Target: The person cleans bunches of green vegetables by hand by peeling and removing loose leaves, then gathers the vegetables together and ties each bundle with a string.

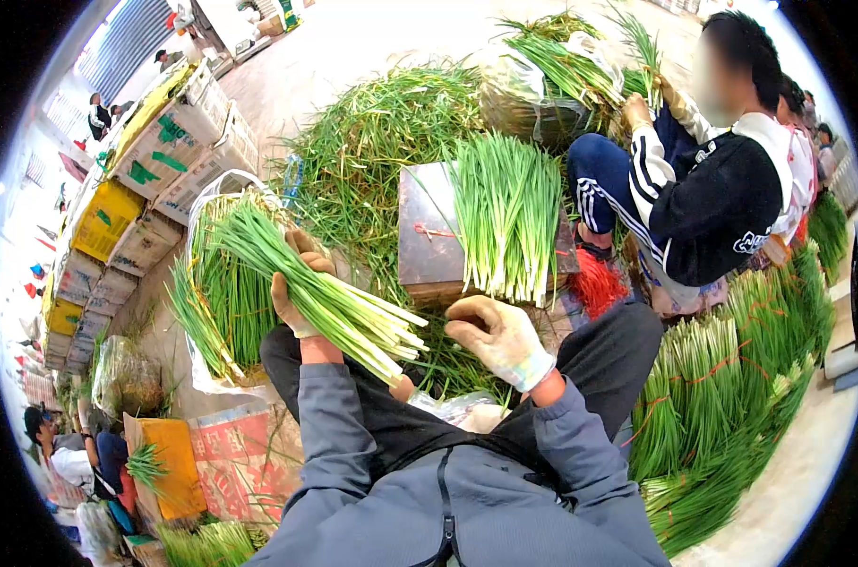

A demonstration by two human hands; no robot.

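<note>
My left hand [295, 300], in a pale work glove, is closed around a bunch of garlic chives [325, 300]. The green leaves point up and left; the white stem ends fan out toward the lower right. Just right of those ends, apart from them, is my right hand [493, 342], also gloved. Its thumb and fingers curl together in a pinch; whatever is between the tips is too small to make out. A pile of trimmed chives [509, 213] lies on a dark board [429, 227] ahead of me, beside a red tie [434, 230].
Left of my knee stands a white bag of chives [200, 321]. Loose leaves [382, 142] heap beyond it. Red ties [599, 286] hang right of the board. Tied bundles [698, 378] line my right side, near a seated co-worker [703, 180]. Stacked crates [164, 151] rise left.
</note>
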